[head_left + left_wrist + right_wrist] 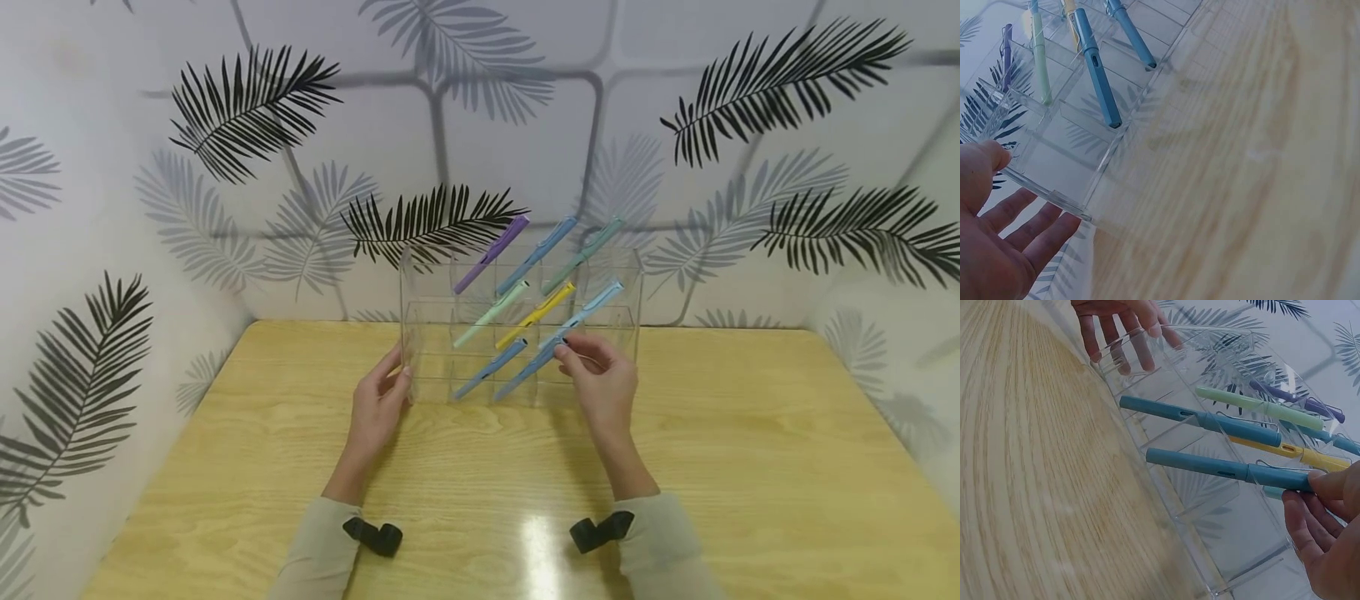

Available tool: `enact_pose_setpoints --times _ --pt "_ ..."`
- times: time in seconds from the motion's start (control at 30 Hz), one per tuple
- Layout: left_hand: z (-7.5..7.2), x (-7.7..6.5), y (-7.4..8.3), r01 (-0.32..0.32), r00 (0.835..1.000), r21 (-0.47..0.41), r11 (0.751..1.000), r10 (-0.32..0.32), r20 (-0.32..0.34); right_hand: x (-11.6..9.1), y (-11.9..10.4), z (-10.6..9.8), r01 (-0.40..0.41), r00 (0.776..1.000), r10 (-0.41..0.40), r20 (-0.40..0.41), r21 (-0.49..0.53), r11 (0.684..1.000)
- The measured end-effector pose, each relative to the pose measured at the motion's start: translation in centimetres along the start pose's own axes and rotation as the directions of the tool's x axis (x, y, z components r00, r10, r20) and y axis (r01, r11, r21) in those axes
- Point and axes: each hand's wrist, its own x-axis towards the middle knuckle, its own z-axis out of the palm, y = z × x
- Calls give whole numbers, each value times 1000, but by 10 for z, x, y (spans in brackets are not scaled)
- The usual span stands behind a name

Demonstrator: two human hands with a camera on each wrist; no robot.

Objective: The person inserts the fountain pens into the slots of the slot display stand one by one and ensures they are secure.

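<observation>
A clear pen rack point(431, 367) with several compartments stands on the table. My left hand point(381, 402) grips its left side wall, thumb in front and fingers behind, as the left wrist view shows. With thumb and fingertips, my right hand point(606, 385) pinches the upper end of a blue pen point(1222, 467), whose lower end slants into the bottom row. Left of it leans another blue pen point(491, 368). The middle row holds a pale green pen point(491, 315), a yellow pen point(536, 315) and a light blue pen point(600, 297).
In the top row lean a purple pen point(491, 254), a blue pen point(536, 254) and a teal pen point(583, 254). The wooden table point(480, 483) meets a leaf-patterned wall point(525, 150) behind the rack. Black wrist cameras sit on both sleeves.
</observation>
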Motion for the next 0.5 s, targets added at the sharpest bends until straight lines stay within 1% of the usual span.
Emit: enact_pose_setpoints --times 0.1,0.2,0.37,0.5 --pt "1 1 0 3 1000 -6 1000 -3 -1 1 0 -1 8 1000 -8 -7 -26 1000" --pt "1 4 -7 -2 1000 -1 1000 2 -5 3 0 -3 15 1000 -15 -6 -45 999" --pt "1 4 -14 -31 999 15 999 31 -9 4 -2 -5 -23 1000 24 1 -70 997" --pt "-1 3 -14 -25 1000 16 1000 25 -9 4 -4 -6 -37 999 39 13 -101 994"
